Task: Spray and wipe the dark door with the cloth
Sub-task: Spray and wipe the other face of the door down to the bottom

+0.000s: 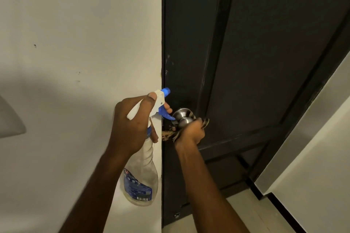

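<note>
Aimed spray bottle (141, 176), cloth (167, 135) at the knob (183, 116).
The left hand (130, 125) grips the spray bottle, nozzle toward the edge of the dark door (255, 53); the right hand (191, 131), nearer the door, clutches the cloth just below the knob.

Dim warm light is casting a broad soft shadow on the wall (56, 91) left of and below the fingers (168, 108).

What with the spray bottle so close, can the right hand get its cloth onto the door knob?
Probably yes. The right hand grips the cloth just below the door knob, with nothing between them. The spray bottle in the left hand only crowds the knob's left side.
</note>
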